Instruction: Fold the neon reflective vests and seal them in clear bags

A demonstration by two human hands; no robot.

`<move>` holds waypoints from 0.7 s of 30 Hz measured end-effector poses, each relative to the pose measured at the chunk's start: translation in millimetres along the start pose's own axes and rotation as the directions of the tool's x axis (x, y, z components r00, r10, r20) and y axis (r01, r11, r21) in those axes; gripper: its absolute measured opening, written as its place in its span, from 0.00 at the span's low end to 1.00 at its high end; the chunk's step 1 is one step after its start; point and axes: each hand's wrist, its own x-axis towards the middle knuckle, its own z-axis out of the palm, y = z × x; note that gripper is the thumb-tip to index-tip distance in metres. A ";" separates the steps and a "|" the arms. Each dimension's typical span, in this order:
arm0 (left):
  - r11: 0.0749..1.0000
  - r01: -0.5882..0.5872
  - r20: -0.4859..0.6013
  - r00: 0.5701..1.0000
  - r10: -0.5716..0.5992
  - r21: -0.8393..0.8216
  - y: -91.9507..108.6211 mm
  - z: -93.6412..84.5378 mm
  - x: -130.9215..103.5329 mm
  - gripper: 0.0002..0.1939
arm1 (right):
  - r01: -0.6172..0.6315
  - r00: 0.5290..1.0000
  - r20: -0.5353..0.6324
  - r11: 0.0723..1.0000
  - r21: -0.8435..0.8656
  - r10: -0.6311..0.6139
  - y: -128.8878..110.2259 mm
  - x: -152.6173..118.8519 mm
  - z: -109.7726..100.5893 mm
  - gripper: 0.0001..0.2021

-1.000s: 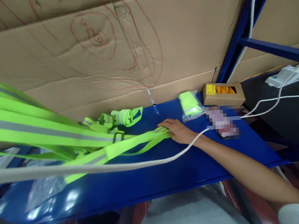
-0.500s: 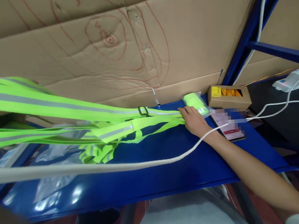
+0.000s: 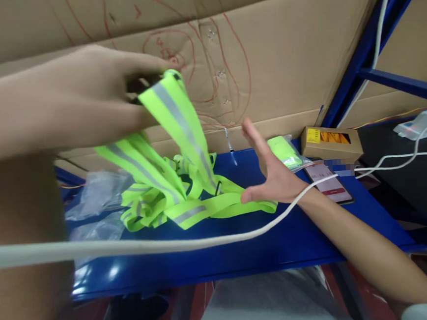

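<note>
Right fingers (image 3: 256,139) have spread wide, while blurred left fingers (image 3: 140,62) apparently hold neon straps (image 3: 184,123).

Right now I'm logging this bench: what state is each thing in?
Neon straps: partly lifted, rest loosely heaped
Left hand: raised, gripping them
Right hand: open, thumb spread
Neon bundle: bagged
Phone: screen lit
Cardboard box: windowed, orange contents showing
Clear bags: crumpled
White cable: curved, uncoiled
</note>
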 end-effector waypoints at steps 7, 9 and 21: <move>0.913 -0.408 0.027 0.913 0.407 0.018 62.8 6.2 8.5 0.27 | 0.031 0.921 -0.388 0.993 0.115 0.016 -43.9 63.1 48.4 0.61; 0.897 -0.439 0.068 0.895 0.442 -0.048 64.0 8.2 7.3 0.25 | 0.027 0.933 -0.356 0.977 0.213 0.052 -33.4 71.8 48.9 0.49; 0.719 -0.418 0.185 0.781 0.597 -0.556 35.0 33.2 -2.9 0.33 | -0.082 0.986 -0.119 0.959 0.273 0.118 23.4 49.4 53.0 0.34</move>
